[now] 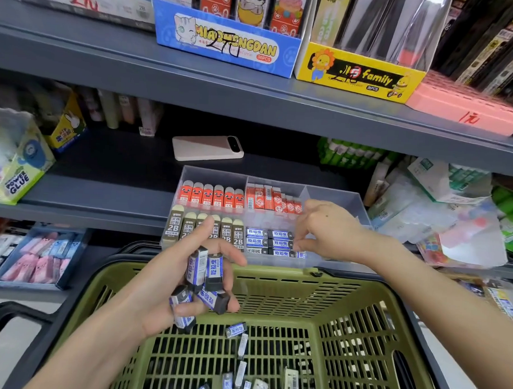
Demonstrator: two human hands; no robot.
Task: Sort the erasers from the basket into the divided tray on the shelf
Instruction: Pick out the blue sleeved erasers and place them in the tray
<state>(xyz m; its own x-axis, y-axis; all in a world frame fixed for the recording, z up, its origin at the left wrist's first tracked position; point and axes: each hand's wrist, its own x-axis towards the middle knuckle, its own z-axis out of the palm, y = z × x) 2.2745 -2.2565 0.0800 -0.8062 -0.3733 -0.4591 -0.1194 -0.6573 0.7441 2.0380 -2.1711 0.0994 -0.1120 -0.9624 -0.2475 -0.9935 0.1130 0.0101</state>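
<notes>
The left hand (180, 285) had its grip closed round a bunch of black erasers (213, 270) in blue-and-white sleeves above the green basket (275, 276), where more lay loose. The right hand (327, 227) rested its fingertips among matching erasers (269, 242) in the clear divided tray (334, 194), front middle compartment, at the front edge of the shelf (102, 187). Whether that grip pinched one was unclear.

left hand (169, 287): grips several blue erasers (206, 270) above the basket (362, 290);
right hand (327, 227): fingertips at the divided tray (337, 195)'s blue row (269, 242);
basket floor: loose erasers (241, 382)
</notes>
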